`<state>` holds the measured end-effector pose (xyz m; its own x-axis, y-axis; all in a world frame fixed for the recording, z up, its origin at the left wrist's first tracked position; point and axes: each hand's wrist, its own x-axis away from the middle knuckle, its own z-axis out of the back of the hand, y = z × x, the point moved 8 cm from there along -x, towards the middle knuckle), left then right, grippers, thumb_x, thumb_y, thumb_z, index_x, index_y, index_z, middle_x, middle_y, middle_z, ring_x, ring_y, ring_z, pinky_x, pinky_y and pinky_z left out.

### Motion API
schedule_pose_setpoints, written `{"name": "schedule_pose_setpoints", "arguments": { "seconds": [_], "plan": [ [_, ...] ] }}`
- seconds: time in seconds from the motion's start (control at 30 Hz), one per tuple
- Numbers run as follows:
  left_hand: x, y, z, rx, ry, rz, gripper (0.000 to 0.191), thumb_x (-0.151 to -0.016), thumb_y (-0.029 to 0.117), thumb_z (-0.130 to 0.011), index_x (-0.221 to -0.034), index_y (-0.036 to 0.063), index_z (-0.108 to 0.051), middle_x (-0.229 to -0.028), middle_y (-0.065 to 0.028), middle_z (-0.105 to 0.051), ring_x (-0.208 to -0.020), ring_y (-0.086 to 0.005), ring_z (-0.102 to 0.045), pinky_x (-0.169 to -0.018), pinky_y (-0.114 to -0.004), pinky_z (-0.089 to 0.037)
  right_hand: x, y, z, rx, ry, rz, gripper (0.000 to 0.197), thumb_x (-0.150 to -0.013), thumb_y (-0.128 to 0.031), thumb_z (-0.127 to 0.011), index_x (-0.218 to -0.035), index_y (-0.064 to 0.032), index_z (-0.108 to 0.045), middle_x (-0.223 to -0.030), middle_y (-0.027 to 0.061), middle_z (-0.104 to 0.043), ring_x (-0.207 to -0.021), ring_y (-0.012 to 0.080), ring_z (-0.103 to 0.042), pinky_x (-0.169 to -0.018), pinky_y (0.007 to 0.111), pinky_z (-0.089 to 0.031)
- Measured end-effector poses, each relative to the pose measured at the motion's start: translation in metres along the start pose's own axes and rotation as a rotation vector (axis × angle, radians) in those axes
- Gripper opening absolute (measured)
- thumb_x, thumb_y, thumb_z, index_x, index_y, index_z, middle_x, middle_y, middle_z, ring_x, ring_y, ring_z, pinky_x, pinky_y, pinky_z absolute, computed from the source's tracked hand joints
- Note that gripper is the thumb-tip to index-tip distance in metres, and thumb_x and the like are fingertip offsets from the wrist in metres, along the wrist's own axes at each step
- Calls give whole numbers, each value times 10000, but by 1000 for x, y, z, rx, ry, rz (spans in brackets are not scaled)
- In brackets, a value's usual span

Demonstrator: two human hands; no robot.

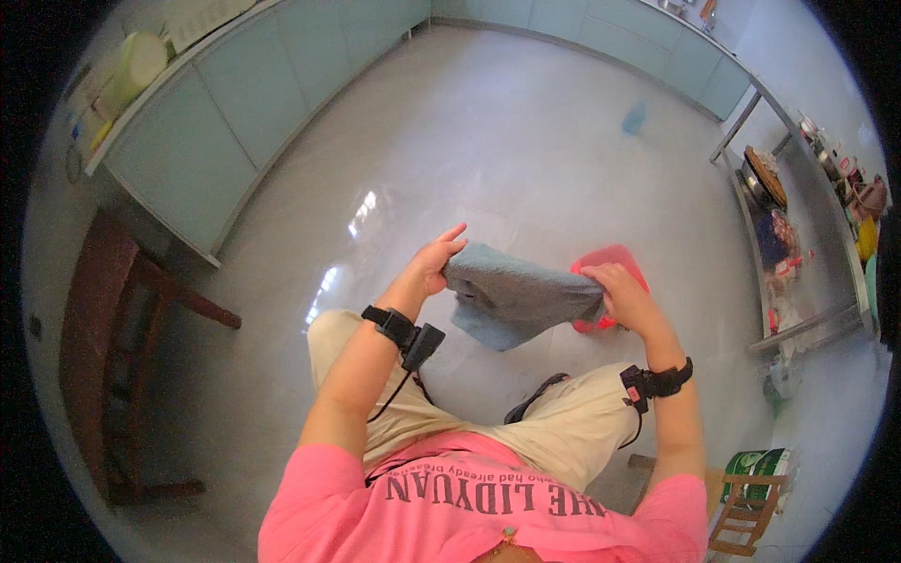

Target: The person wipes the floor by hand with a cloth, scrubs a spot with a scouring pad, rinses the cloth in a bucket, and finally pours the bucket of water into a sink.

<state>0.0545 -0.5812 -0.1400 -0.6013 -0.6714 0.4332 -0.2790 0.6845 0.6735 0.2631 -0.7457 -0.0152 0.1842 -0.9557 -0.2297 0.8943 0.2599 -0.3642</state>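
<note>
A grey-blue cloth [521, 295] is stretched between my two hands, above the floor in front of my knees. Its left end is gripped by my left hand [438, 262], whose index finger points up and away. My right hand [619, 292] pinches the other end with the fingers curled over it. The lower edge of the cloth hangs in a loose point. Below and partly behind my right hand, a red plastic basin [611, 259] rests on the floor; my hand and the cloth hide part of it.
Pale green cabinets [239, 105] line the left and far walls. A dark wooden chair [141, 295] stands at left. On the right is a metal shelf rack [809, 331] with pans and bags. A blue item [634, 119] lies farther off on the floor; a small wooden stool [747, 514] is at lower right.
</note>
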Motion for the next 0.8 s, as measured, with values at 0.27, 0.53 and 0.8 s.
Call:
{"name": "schedule_pose_setpoints", "arguments": {
  "seconds": [0.27, 0.53, 0.8],
  "plan": [
    [66, 73, -44, -553, -32, -769, 312, -890, 86, -504, -1195, 121, -558, -1028, 6, -587, -917, -68, -510, -806, -204, -401, 1, -13, 18, 26, 265, -65, 357, -686, 37, -479, -1035, -28, -519, -980, 204, -563, -935, 356, -528, -794, 396, -435],
    [65, 102, -20, -183, -64, -763, 241, -892, 46, -465, -1100, 30, -587, -996, -40, -612, -896, -119, -552, -800, -254, -435, -3, 14, -1, -191, 222, -240, 385, -760, 48, -428, -1122, -69, -490, -964, 232, -593, -899, 375, -578, -754, 397, -455],
    [48, 97, 12, 2, -15, -643, 290, -875, 20, -458, -1157, -5, -520, -1069, -85, -575, -956, -184, -550, -848, -309, -436, -1, 33, 22, 200, 322, -231, 264, -831, -33, -459, -1083, -65, -531, -906, 182, -582, -854, 362, -552, -740, 405, -445]
  ]
}}
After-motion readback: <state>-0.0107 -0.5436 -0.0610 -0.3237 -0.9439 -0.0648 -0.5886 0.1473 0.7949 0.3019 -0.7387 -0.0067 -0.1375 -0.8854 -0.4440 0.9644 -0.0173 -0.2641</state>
